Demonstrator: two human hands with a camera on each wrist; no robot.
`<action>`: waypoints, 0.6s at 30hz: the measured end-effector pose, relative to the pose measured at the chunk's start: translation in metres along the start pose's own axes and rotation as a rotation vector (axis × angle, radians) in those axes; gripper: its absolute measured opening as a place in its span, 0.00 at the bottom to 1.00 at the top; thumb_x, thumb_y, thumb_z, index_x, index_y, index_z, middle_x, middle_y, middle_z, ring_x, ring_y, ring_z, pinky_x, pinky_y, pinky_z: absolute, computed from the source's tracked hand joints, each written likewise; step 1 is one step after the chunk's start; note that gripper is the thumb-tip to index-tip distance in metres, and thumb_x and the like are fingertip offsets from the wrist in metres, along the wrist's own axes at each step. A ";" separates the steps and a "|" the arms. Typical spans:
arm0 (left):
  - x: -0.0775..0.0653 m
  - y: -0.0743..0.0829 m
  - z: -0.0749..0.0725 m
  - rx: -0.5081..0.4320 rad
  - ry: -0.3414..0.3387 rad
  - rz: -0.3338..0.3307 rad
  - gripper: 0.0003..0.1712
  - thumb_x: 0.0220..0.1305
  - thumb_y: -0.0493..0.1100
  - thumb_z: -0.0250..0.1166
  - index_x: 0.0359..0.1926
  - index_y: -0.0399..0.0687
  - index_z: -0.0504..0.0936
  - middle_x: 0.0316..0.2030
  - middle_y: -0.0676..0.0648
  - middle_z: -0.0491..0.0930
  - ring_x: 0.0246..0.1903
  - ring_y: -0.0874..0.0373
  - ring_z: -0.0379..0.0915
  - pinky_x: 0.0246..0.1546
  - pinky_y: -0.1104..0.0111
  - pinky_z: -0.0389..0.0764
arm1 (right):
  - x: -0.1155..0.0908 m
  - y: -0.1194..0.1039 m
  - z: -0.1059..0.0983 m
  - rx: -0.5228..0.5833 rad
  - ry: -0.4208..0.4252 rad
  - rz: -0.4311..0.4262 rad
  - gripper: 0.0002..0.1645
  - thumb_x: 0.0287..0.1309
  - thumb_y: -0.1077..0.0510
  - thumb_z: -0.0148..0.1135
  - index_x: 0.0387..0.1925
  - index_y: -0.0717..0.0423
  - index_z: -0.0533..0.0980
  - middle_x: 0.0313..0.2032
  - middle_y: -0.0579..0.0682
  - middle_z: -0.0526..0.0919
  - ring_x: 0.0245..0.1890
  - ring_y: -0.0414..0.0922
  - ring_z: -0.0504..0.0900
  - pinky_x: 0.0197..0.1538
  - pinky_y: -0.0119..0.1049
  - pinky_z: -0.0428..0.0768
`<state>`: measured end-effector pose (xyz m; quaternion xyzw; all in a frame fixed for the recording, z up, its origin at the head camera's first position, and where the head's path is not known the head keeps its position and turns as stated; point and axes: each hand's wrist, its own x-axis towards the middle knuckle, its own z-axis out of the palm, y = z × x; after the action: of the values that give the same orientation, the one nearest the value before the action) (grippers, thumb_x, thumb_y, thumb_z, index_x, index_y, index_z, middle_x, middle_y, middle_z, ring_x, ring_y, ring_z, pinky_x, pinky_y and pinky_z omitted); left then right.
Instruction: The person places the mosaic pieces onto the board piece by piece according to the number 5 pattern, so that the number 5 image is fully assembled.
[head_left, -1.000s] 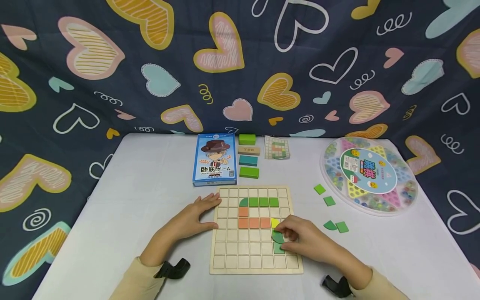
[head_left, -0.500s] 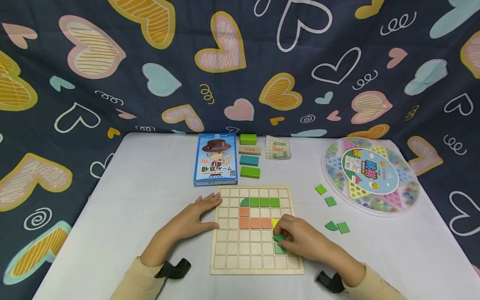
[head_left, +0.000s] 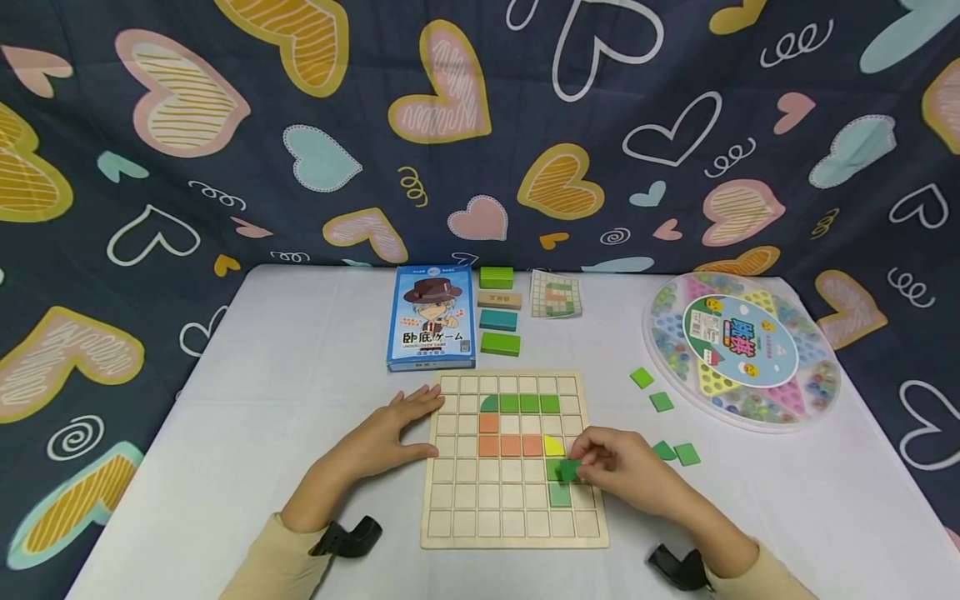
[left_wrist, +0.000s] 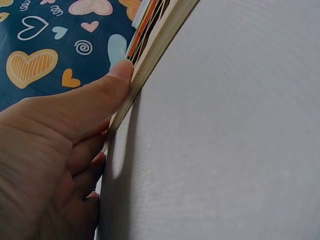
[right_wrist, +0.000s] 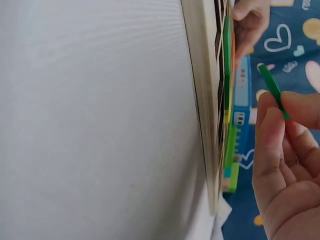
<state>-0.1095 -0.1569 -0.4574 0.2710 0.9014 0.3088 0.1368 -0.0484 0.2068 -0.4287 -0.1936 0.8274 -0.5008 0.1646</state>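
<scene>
In the head view my right hand (head_left: 626, 471) is over the right side of the wooden grid board (head_left: 480, 523), pinching a small green tile (head_left: 569, 471) between thumb and fingertips. The right wrist view shows this thin tile (right_wrist: 271, 86) edge-on, above the board. Partly behind it lies a green tile (head_left: 553, 469) in a cell, between a yellow tile (head_left: 553, 447) and a lower green square tile (head_left: 560, 496). Orange tiles (head_left: 510, 447) and a row of green tiles (head_left: 529, 404) fill other cells. My left hand (head_left: 378, 437) rests at the board's left edge, its fingers extended.
Loose green tiles (head_left: 686, 454) lie to the board's right. Beyond them is a round marble game case (head_left: 787, 408). Behind the board stand a blue game box (head_left: 431, 321), several blocks (head_left: 498, 321) and a pattern card (head_left: 556, 296).
My right hand, pinching the green tile, has drawn slightly back to the right, uncovering the yellow tile and the green tile below it. The held tile has turned. My left hand stays put.
</scene>
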 end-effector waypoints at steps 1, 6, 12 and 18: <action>0.000 0.000 0.000 0.001 0.001 0.000 0.43 0.53 0.55 0.70 0.67 0.45 0.66 0.71 0.49 0.58 0.71 0.52 0.50 0.73 0.55 0.49 | -0.001 0.001 -0.001 0.020 -0.004 0.009 0.07 0.59 0.62 0.62 0.40 0.56 0.77 0.34 0.49 0.82 0.32 0.36 0.79 0.33 0.29 0.83; -0.001 0.001 0.001 0.000 0.002 -0.005 0.43 0.53 0.55 0.70 0.67 0.45 0.66 0.71 0.49 0.58 0.71 0.52 0.50 0.73 0.54 0.49 | -0.005 0.002 -0.003 0.053 -0.015 0.009 0.12 0.59 0.59 0.62 0.45 0.57 0.80 0.38 0.51 0.83 0.33 0.35 0.80 0.33 0.29 0.82; 0.001 0.001 0.002 0.017 0.001 -0.009 0.44 0.54 0.56 0.69 0.68 0.46 0.65 0.71 0.49 0.58 0.71 0.51 0.50 0.73 0.54 0.50 | -0.010 0.004 0.000 0.087 -0.083 0.008 0.11 0.57 0.57 0.64 0.43 0.55 0.83 0.39 0.51 0.84 0.33 0.33 0.79 0.33 0.28 0.81; 0.001 0.001 0.000 0.021 0.000 -0.012 0.43 0.54 0.56 0.69 0.68 0.46 0.66 0.71 0.49 0.58 0.71 0.52 0.50 0.73 0.54 0.50 | -0.015 0.004 0.010 0.045 -0.170 -0.048 0.11 0.55 0.60 0.66 0.42 0.53 0.83 0.39 0.47 0.84 0.33 0.31 0.77 0.34 0.28 0.82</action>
<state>-0.1104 -0.1556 -0.4565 0.2670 0.9062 0.2985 0.1356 -0.0313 0.2084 -0.4351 -0.2515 0.7941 -0.5048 0.2265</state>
